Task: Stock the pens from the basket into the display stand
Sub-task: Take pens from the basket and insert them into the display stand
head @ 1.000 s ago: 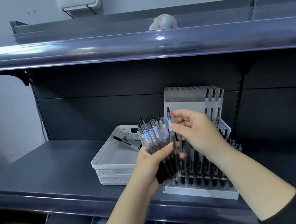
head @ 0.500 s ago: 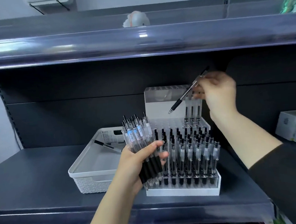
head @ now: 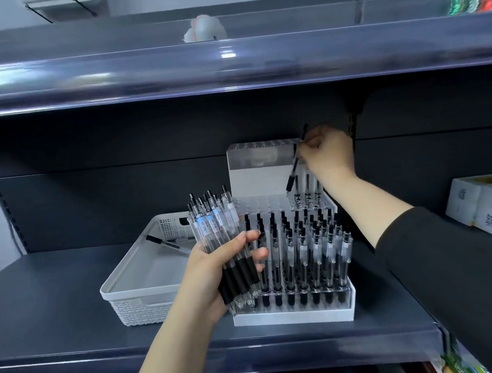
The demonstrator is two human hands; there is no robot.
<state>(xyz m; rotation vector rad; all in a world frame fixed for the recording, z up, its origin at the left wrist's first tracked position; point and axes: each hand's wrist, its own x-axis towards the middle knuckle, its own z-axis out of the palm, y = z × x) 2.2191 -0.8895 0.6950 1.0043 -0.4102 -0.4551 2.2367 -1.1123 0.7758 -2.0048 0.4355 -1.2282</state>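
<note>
Since half a second ago, my right hand (head: pixel 325 151) is no longer holding its pen slanted out in front of the display stand (head: pixel 294 314); it is now bringing that single pen (head: pixel 295 165) nearly upright, tip down, over the middle tier beside the 3 or so pens already standing at that tier's right end. The grip there is a pinch near the pen's top, fingers curled round it. My left hand (head: pixel 215 264) is barely moving, and it is wrapping its fingers around a bundle of pens (head: pixel 219 234), tips down, just in front of the stand's left side.

I am judging the job as well along but not finishing yet. The stand's lowest tier is looking full, with black-tipped pens standing in packed rows. The middle tier is filling only at the right end, and most of its holes are showing bare. The top block (head: pixel 261 159) is showing open holes, and I cannot tell whether any pen sits in it.

The white basket (head: pixel 135 293) is sitting on the shelf just left of the stand, and only 1 pen (head: pixel 163 242) is lying in it, toward the back. So the pens in my left hand, this one in my right, and that last one are all waiting for slots.
</note>
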